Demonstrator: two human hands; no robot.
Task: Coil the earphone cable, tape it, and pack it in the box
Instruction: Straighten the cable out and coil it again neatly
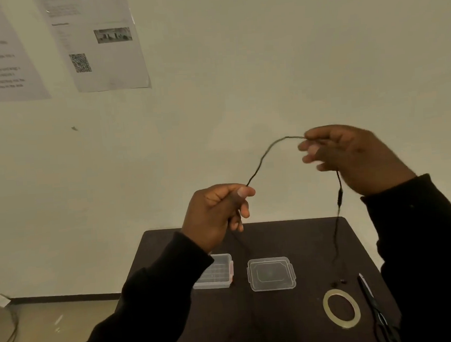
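A thin black earphone cable (264,156) arcs in the air between my hands, above the dark table (297,235). My left hand (216,213) pinches one part of it between thumb and forefinger. My right hand (350,155), higher and to the right, grips another part, and the rest hangs down past an inline remote (340,196) to the earbuds (339,283) near the tabletop. A clear plastic box (214,272) sits open on the table, partly behind my left sleeve. Its clear lid (271,273) lies beside it. A roll of clear tape (341,309) lies at the front right.
Black scissors (372,302) lie right of the tape roll near the table's right edge. The table stands against a pale wall with printed sheets (95,41) taped up at the upper left. A cable loops on the floor (7,335) at the far left.
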